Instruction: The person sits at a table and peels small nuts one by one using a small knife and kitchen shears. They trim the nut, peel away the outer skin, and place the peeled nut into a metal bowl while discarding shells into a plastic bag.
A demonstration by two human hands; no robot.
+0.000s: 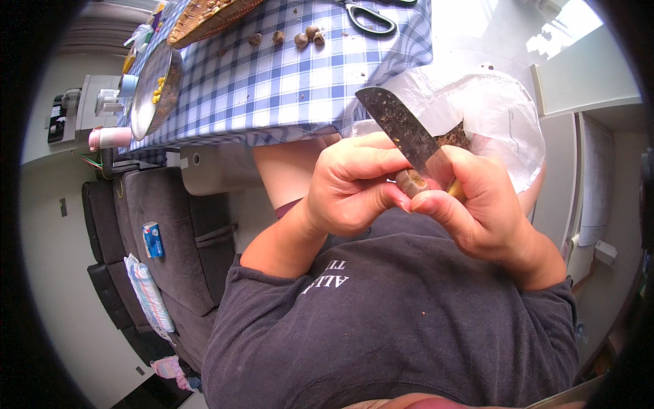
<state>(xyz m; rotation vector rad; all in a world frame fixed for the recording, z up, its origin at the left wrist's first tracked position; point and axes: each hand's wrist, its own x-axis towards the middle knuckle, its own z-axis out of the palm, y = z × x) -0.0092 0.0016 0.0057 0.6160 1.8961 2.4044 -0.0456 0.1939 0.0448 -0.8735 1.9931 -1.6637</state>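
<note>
My left hand (352,184) pinches a small brown roundish piece of produce (410,183) between thumb and fingers, its cut-looking face turned up. In my right hand (480,199) is a kitchen knife (393,122) with a broad, dirt-smeared blade and a yellowish handle mostly covered by the fingers. The lower blade lies close against the piece; whether the edge is in it I cannot tell. My right thumb tip touches or nearly touches the piece. Beyond the hands, a white plastic bag (506,128) hangs open over my lap, with dark brown scraps (454,137) inside.
Ahead stands a table with a blue checked tablecloth (230,97). On it are several brown round pieces (301,40), black-handled scissors (373,23), a wicker basket (204,23), a mesh sieve (171,97) with yellow bits, and a pink bottle (110,138). A dark sofa (163,204) stands left.
</note>
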